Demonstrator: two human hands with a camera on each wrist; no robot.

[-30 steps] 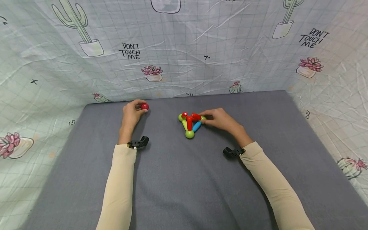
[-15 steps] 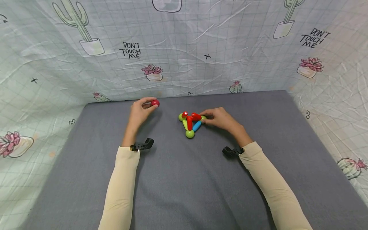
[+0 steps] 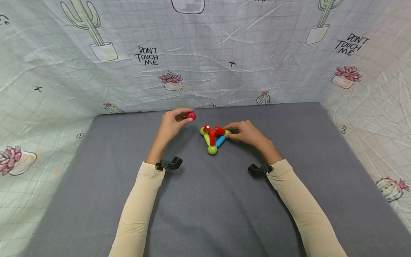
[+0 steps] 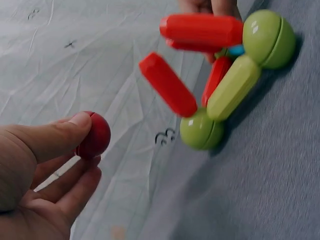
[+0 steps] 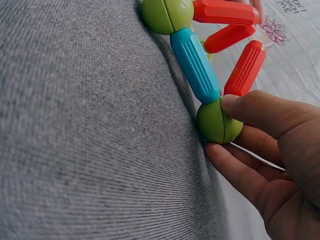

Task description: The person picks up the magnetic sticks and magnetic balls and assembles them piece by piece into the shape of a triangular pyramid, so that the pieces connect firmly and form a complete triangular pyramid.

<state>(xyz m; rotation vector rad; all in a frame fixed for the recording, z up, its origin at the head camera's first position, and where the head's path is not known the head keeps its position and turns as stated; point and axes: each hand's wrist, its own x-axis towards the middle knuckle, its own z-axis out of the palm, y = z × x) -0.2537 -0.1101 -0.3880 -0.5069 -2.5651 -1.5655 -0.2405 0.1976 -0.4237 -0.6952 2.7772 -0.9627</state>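
My left hand [image 3: 172, 123] pinches a red ball [image 3: 191, 116] between thumb and fingers, held up to the left of a ball-and-stick structure. That structure has green balls at its corners, the nearest green ball [image 3: 212, 150] pointing toward me. Between the balls run a yellow-green stick [image 4: 234, 88] and a blue stick [image 5: 196, 66]. Three red sticks rise from the balls, one red stick [image 4: 168, 85] leaning inward with its upper end free. My right hand [image 3: 248, 134] grips the right-hand green ball [image 5: 212, 123] with thumb and fingers.
A grey cloth [image 3: 199, 207] covers the tabletop. Behind it hangs a white sheet [image 3: 205, 46] printed with cacti, which also runs down both sides. Each wrist carries a black camera mount [image 3: 171, 163].
My left hand has carried the red ball rightward, close to the structure. My right hand and the structure stay where they were.
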